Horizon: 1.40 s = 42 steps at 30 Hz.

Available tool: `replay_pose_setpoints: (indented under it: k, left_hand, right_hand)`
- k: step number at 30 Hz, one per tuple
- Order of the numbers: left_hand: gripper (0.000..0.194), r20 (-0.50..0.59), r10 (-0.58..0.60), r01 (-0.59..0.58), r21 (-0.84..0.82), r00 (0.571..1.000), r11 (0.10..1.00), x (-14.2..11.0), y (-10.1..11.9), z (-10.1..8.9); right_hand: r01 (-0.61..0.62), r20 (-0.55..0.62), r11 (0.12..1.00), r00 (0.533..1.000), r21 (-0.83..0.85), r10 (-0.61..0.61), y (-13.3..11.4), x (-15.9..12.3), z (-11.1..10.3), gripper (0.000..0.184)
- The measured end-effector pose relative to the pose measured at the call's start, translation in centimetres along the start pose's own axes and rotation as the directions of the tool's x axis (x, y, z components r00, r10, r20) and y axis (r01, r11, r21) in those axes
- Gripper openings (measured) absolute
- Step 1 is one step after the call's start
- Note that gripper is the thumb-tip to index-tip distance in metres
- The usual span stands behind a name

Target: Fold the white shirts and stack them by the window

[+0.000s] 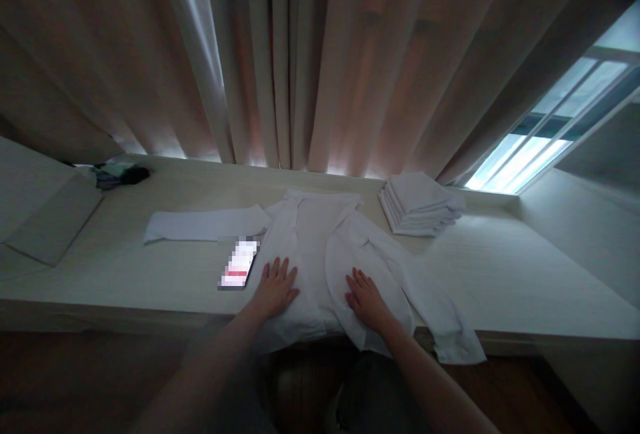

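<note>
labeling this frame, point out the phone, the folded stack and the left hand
phone [239, 263], head view, middle of its screen
folded stack [419, 195], head view, top layer
left hand [274, 290], head view, back of the hand

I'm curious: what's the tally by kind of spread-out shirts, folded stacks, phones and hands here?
Spread-out shirt: 1
Folded stack: 1
Phone: 1
Hands: 2, left hand and right hand
Total: 5, taking the stack as one

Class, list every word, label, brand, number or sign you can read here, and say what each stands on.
No text can be read.
Phone: its screen is pixelated, so nothing on it is legible.
White shirt: no lettering visible.
</note>
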<state>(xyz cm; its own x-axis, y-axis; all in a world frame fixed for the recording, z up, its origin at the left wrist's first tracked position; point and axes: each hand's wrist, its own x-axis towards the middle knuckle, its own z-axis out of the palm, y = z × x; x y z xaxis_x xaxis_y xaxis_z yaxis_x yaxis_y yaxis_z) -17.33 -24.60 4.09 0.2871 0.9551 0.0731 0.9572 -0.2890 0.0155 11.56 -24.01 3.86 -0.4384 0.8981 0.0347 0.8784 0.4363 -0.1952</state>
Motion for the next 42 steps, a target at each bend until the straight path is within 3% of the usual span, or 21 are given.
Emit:
replay_pose_setpoints:
  k: [4, 8, 11, 14, 21, 24, 30, 36, 39, 42]
  left_hand:
    - [0.047, -0.026, -0.02, 0.019, -0.053, 0.999, 0.998, -1.0, 4.1, -1.5]
    - [0.041, 0.116, -0.129, 0.142, -0.107, 0.985, 0.984, -1.4, 6.7, -1.9]
    - [0.029, 0.187, -0.179, 0.203, -0.117, 0.966, 0.972, -1.3, 7.2, -2.1]
    - [0.027, 0.207, -0.187, 0.214, -0.118, 0.96, 0.97, -1.2, 7.1, -2.5]
    - [0.05, 0.255, -0.285, 0.32, -0.106, 0.924, 0.942, -0.8, 7.9, -2.8]
    - [0.043, 0.287, -0.305, 0.349, -0.115, 0.908, 0.93, -0.3, 8.4, -2.6]
    - [0.034, 0.264, -0.243, 0.285, -0.134, 0.934, 0.949, 0.4, 8.7, -3.7]
    - [0.037, 0.179, -0.076, 0.106, -0.167, 0.981, 0.98, -0.3, 8.9, -5.5]
    - [0.034, 0.238, 0.107, -0.063, -0.186, 0.965, 0.98, -1.6, 9.5, -5.1]
    - [0.032, 0.315, 0.246, -0.175, -0.238, 0.916, 0.955, -2.3, 9.9, -4.2]
  right_hand:
    - [0.108, -0.023, 0.993, 0.994, 0.044, -0.107, -3.0, -0.6, -1.7, 0.039]
    - [0.124, 0.1, 0.992, 0.987, -0.005, -0.123, -5.5, -0.9, -2.0, 0.032]
    - [0.064, 0.16, 0.998, 0.985, 0.01, -0.065, -6.3, -1.0, -1.5, 0.022]
    - [-0.04, 0.141, 0.994, 0.99, 0.105, 0.025, -6.4, -1.1, -1.3, 0.029]
    - [-0.141, 0.153, 0.982, 0.981, 0.123, 0.121, -6.3, -1.4, -1.6, 0.031]
    - [-0.119, 0.13, 0.985, 0.986, 0.122, 0.103, -6.2, -1.7, -1.1, 0.032]
    - [-0.121, 0.095, 0.982, 0.99, 0.145, 0.108, -5.5, -1.7, -0.5, 0.034]
    - [-0.135, 0.017, 0.958, 0.991, 0.254, 0.135, -5.7, -1.4, -1.6, 0.036]
    - [-0.042, 0.155, 0.944, 0.988, 0.327, -0.01, -6.0, -1.9, -1.9, 0.031]
    - [-0.015, 0.363, 0.884, 0.915, 0.466, -0.175, -5.7, -2.0, -1.8, 0.025]
